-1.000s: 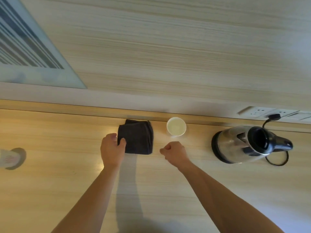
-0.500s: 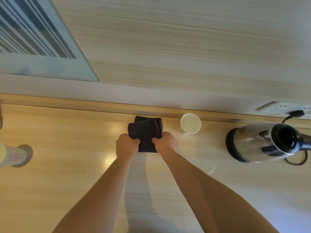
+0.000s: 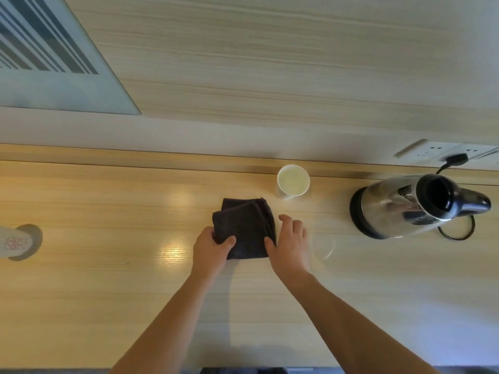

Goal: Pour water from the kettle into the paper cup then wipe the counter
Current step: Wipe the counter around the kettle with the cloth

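A folded dark cloth [image 3: 244,225] lies on the wooden counter [image 3: 108,279] in the middle. My left hand [image 3: 212,251] grips its near left corner. My right hand [image 3: 290,245] rests against the cloth's right edge with fingers spread, thumb touching the cloth. A white paper cup [image 3: 293,181] with liquid in it stands just behind and right of the cloth, near the back ledge. The steel kettle [image 3: 399,207] with a black handle sits on its base at the right, lid open. A faint wet ring [image 3: 325,248] shows on the counter right of my right hand.
A second paper cup [image 3: 14,242] stands at the far left edge. The kettle's black cord [image 3: 459,228] loops to a wall socket [image 3: 442,155] at the back right. A raised ledge runs along the back of the counter.
The cloth has been pulled toward me, away from the back ledge. My right hand went from a fist beside the cup to the cloth's right edge and now has its fingers spread.
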The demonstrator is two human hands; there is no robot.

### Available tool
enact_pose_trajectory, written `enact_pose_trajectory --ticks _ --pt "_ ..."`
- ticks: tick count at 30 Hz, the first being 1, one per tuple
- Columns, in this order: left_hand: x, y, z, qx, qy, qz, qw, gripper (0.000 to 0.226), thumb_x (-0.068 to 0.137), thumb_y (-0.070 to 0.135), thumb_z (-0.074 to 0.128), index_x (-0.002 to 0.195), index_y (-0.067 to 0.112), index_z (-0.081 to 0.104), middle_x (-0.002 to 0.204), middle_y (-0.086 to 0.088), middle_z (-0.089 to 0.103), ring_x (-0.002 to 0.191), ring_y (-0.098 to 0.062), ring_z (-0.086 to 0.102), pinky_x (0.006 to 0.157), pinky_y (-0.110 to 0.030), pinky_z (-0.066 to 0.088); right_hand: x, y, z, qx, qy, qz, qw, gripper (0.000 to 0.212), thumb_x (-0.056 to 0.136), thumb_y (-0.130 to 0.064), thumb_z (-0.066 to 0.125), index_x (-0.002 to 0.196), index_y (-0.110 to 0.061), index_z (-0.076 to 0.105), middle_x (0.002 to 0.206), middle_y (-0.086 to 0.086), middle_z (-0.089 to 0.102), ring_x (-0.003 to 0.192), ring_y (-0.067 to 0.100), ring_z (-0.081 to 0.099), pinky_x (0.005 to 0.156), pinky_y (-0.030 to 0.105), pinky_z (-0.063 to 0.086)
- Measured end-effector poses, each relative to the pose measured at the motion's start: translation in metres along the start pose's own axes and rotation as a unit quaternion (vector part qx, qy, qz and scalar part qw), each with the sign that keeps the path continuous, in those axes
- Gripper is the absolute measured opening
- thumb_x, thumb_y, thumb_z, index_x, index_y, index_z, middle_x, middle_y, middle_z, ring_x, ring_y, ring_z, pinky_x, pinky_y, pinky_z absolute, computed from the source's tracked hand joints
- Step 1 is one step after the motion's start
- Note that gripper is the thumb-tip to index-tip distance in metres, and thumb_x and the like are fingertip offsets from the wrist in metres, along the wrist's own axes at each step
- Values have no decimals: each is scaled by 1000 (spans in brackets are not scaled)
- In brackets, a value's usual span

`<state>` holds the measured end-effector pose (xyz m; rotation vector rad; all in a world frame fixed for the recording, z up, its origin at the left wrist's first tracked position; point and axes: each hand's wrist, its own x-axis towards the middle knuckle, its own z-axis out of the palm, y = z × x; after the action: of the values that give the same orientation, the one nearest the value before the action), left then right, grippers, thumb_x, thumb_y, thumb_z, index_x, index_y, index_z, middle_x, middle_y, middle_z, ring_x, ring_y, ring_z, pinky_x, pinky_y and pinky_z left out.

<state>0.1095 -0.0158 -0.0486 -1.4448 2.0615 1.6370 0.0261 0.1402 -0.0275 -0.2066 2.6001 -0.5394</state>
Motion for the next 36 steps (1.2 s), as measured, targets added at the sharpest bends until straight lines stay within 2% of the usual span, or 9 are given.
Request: enact_pose_trajectory --ticks 1,3,6,7,9,11,14,21,36 --pt "-2 -2 -1 24 11 26 999 26 93 27 77 109 13 61 95 1 70 87 -15 69 63 -21 49 -1 0 -1 -59 24 -50 997 52 98 -31 63 145 -20 43 140 4 47 127 24 49 105 34 44" --pt "-3 -9 -9 75 55 92 991 24 95 32 74 108 17 62 95 5 69 86 -12 68 67 -21 47 0 -10 0 -66 -4 -141 988 51 99 -33 59 147 -22 44 148 1 43 137 22 42 115 38 37" --pt "14 -30 -29 248 152 220 931 29 103 28 61 126 11 64 122 -9 67 116 -29 63 93 -36 51 13 -29 19 -97 -80 -260 957 62 103 -42 50 159 -24 30 167 -2 27 156 20 19 127 43 22" --pt "21 -37 -35 301 159 240 909 37 104 28 58 138 12 60 139 -14 61 131 -35 56 104 -45 49 20 -34 28 -123 -88 -282 947 66 103 -50 46 161 -27 25 170 -2 20 159 20 10 129 44 16" --pt "31 -50 -44 379 117 246 884 52 109 34 48 159 24 40 167 -15 36 156 -37 31 123 -55 33 32 -36 45 -175 -86 -302 933 73 101 -66 34 163 -33 16 173 -3 10 160 21 -3 129 48 7" --pt "35 -61 -44 431 64 239 868 58 111 43 27 167 34 16 177 -9 11 164 -33 5 131 -55 13 40 -29 56 -206 -63 -315 925 77 97 -75 26 163 -39 10 174 -5 4 160 22 -9 128 54 4" --pt "36 -69 -39 466 65 232 851 62 109 49 17 167 36 1 178 -5 -3 164 -29 -8 132 -54 4 41 -21 63 -221 -25 -322 920 80 93 -82 21 162 -44 8 174 -6 2 160 25 -11 124 62 -5" --pt "37 -69 -37 494 93 238 831 68 105 60 10 167 35 -1 178 -4 -6 164 -29 -9 132 -54 4 38 -17 73 -224 9 -304 926 82 87 -89 19 159 -53 3 174 -6 -4 159 29 -13 121 69 -3" --pt "39 -76 -36 470 117 282 828 68 105 62 15 166 33 9 178 -7 4 164 -32 -1 132 -57 5 -17 15 93 -201 40 -272 940 83 87 -88 19 159 -53 -1 174 -10 -5 160 25 -12 126 60 -1"
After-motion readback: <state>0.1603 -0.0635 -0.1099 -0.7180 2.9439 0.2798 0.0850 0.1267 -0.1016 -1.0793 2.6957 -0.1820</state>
